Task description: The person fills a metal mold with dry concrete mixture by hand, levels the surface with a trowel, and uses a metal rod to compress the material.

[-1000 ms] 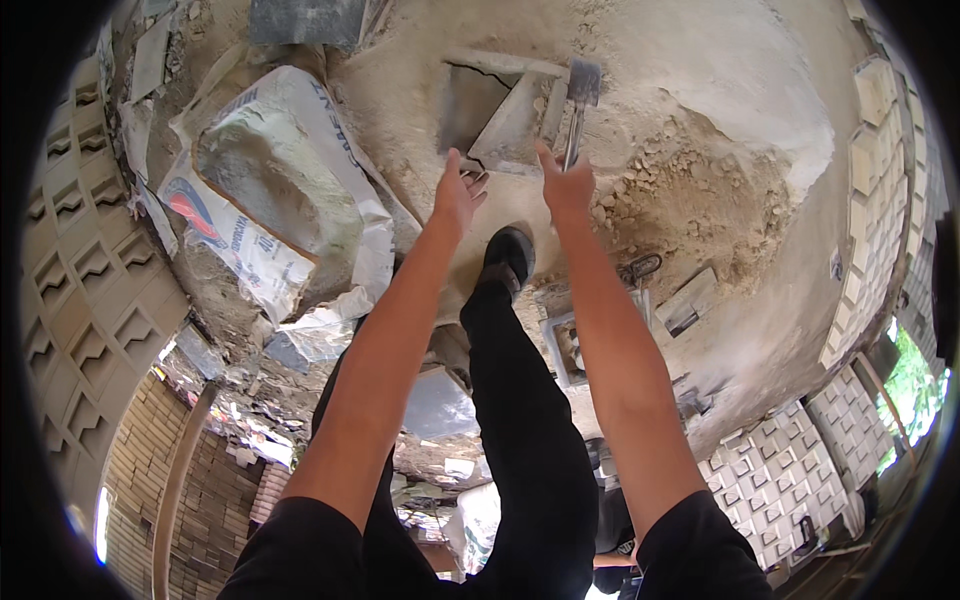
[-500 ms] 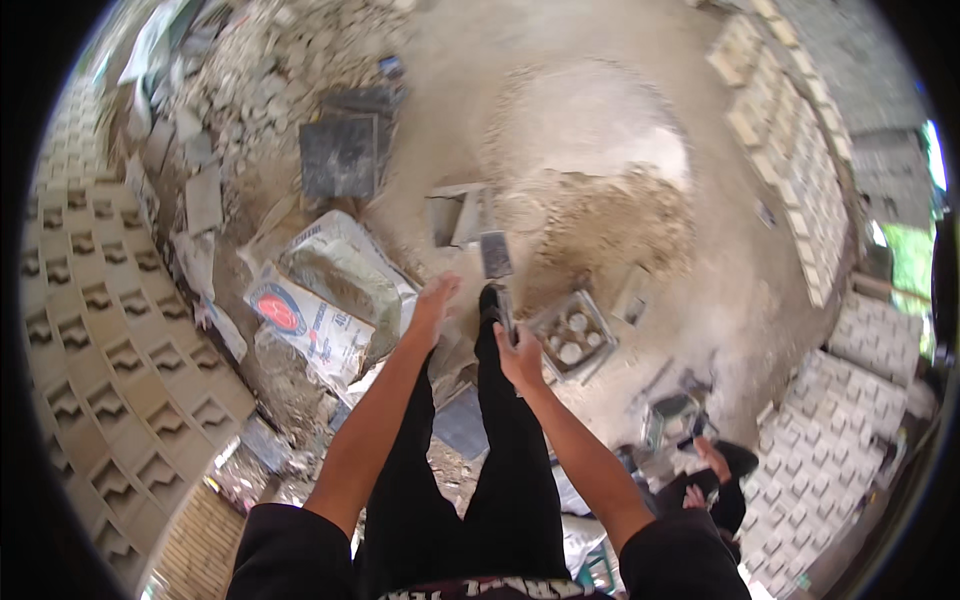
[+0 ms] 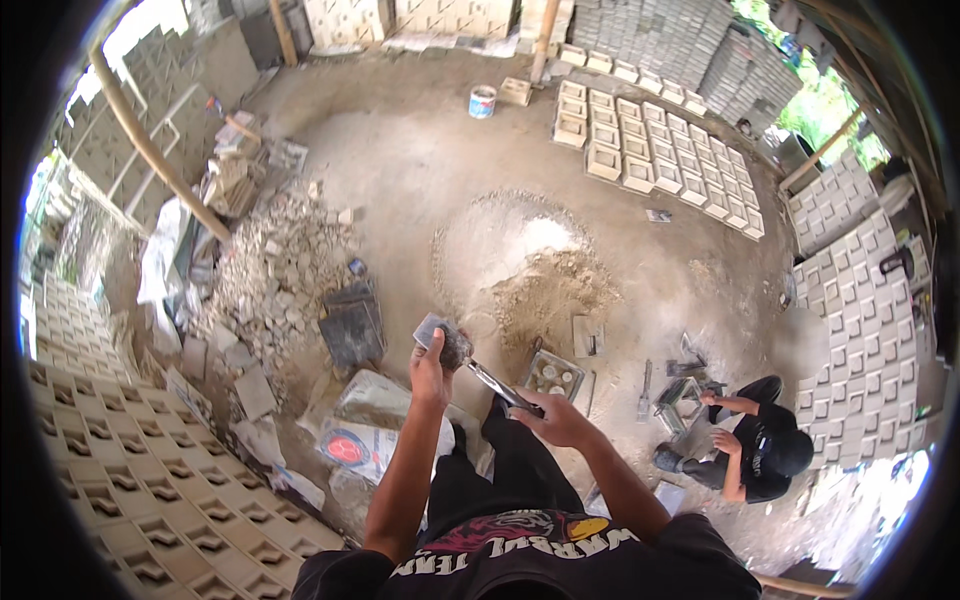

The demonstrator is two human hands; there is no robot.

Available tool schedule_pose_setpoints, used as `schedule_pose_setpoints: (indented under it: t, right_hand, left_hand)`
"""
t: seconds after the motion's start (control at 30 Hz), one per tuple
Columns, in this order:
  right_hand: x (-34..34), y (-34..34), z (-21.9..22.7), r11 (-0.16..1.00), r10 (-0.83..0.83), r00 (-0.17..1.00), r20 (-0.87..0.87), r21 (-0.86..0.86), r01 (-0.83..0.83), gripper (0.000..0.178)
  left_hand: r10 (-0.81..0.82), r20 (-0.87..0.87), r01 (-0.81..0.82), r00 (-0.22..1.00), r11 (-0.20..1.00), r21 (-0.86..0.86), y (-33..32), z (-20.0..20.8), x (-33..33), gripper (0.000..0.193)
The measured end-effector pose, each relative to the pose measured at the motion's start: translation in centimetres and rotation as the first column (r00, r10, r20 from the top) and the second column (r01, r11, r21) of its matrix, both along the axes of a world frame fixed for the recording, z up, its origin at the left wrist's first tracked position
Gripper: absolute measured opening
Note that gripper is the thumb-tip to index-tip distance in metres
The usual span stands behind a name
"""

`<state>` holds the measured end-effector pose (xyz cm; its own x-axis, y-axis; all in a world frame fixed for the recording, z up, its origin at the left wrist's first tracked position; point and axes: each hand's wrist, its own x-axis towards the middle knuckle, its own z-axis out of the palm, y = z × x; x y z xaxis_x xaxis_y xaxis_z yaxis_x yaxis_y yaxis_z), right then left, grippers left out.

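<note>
- Left hand (image 3: 430, 372): raised at chest height, fingers wrapped from below around a small grey slab (image 3: 441, 338), seemingly a flat metal or cement-caked plate with a dark lump on it. Judged stiff, gritty and fairly heavy for its size; not slippery, since crust gives friction. Best taken hold of by the underside and edges, as here.
- Right hand (image 3: 556, 418): clenched around the handle end of a trowel (image 3: 497, 385), whose metal blade reaches up and left to touch the slab. Judged rigid, light, safely taken only by the handle; the blade edge is thin.
- Dark trousers and shoes of the wearer below the hands; a printed sack (image 3: 352, 444) lies on the floor just to the left.
- Metal mould box (image 3: 553, 375) with round recesses on the floor just beyond the right hand; a crouching co-worker (image 3: 745, 445) in dark clothes is to the right, hands at another mould.
- Sand and cement heap (image 3: 545, 285) mid-floor, rubble pile (image 3: 275, 270) to the left.
- Rows of cast blocks (image 3: 655, 150) drying farther off; a small paint bucket (image 3: 482, 101) near the far wall.
- Differences from half a second ago: the view has swung up, opening the far yard; then both hands stretched down toward the floor, with any tool between them indistinct, now both are lifted with slab and trowel meeting between them.
</note>
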<state>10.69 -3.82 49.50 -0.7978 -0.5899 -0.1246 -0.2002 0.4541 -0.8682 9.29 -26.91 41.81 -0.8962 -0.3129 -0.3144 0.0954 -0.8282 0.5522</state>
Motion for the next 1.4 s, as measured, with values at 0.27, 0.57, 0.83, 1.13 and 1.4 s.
schedule_pose_setpoints:
  t: [0.27, 0.57, 0.83, 1.13, 1.4]
  right_hand:
    - [-4.3, 6.6, 7.5, 0.996, -0.082, 0.974, 0.212, -0.026, 0.09, 0.04]
    - [-10.9, 14.7, 8.5, 0.867, -0.013, 0.932, 0.362, -0.46, 0.191, 0.033]
    - [-11.7, 15.8, 7.8, 0.4, -0.162, 0.845, 0.51, -0.749, 0.528, 0.033]
    - [-9.7, 12.7, 7.7, 0.119, -0.6, 0.649, 0.468, -0.751, 0.65, 0.021]
    - [-6.4, 11.5, 12.1, 0.063, -0.806, 0.461, 0.371, -0.721, 0.691, 0.024]
  left_hand:
    - [-0.044, -0.197, 0.066, 0.979, 0.992, 0.108, 2.6, 9.6, -6.3, 0.02]
    - [-0.103, -0.217, 0.166, 0.971, 0.941, 0.296, 6.6, 10.7, -11.6, 0.025]
    - [-0.427, -0.177, 0.458, 0.887, 0.864, 0.211, 6.5, 10.8, -14.2, 0.026]
    - [-0.813, 0.101, 0.81, 0.574, 0.545, -0.217, 7.1, 11.7, -19.8, 0.026]
    - [-0.969, -0.023, 0.794, 0.245, 0.214, -0.57, 15.0, 17.7, -22.7, 0.023]
